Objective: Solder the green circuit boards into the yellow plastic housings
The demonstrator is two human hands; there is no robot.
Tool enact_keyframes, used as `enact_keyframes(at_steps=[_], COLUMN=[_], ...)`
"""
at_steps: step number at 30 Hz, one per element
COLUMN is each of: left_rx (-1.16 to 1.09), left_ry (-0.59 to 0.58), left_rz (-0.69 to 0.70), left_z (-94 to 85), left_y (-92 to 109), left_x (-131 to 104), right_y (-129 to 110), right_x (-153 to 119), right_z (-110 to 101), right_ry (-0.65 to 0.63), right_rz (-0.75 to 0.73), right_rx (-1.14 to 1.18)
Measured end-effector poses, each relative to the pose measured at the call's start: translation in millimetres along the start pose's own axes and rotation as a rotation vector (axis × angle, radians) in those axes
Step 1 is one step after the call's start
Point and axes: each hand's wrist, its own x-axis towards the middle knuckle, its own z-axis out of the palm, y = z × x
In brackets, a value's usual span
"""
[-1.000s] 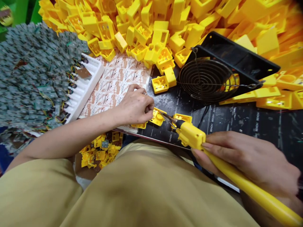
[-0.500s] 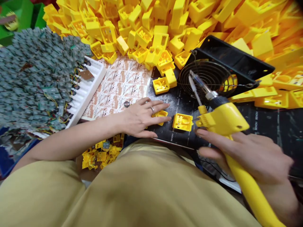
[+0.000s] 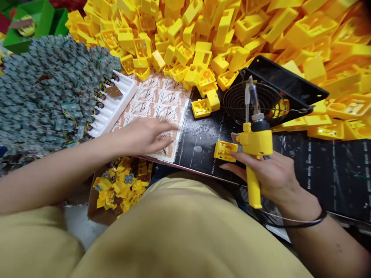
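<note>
The left hand [image 3: 145,137] is blurred, its fingers loosely spread and holding nothing, above one flat sheet printed in repeated brown-and-white panels [image 3: 147,110]; whether it touches the sheet cannot be told. The right hand [image 3: 272,173] grips one yellow plastic pistol-shaped tool [image 3: 255,143], whose metal tip and one thin metal tube beside it point away from the person. A thumb and fingers of that hand spread past the tool to one small, open-topped yellow plastic box [image 3: 222,150] on the black bench top [image 3: 197,154]; contact with the box is unclear. One black band [image 3: 322,217] circles the right wrist. Behind the tool leans one black square-framed fan [image 3: 290,77] with one round wire guard. Beyond lies a heap of yellow plastic boxes [image 3: 203,34], too many to count. To the left, one white foam tray [image 3: 120,104] bears grey-green modules [image 3: 52,88], also beyond counting; below the left forearm, one brown cardboard carton [image 3: 101,214] holds many yellow pieces [image 3: 117,189]
</note>
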Motion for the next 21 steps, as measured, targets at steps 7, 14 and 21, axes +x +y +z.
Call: enact_keyframes(at_steps=[7,14,21], left_rx=[-0.023,0.053,0.163], left_ry=[0.404,0.202,0.256], left_rz=[0.03,0.518,0.356], left_z=[58.6,42.9,40.0], left_y=[13.9,-9.8,16.4], left_x=[139.2,68.6,43.9], right_y=[-3.3,1.7,1.5], right_x=[-6.8,-16.4,1.7], right_z=[13.8,14.5,21.6], right_ry=[-0.028,0.004,-0.017], right_rz=[0.117,0.161,0.125], right_rx=[0.046,0.195,0.187])
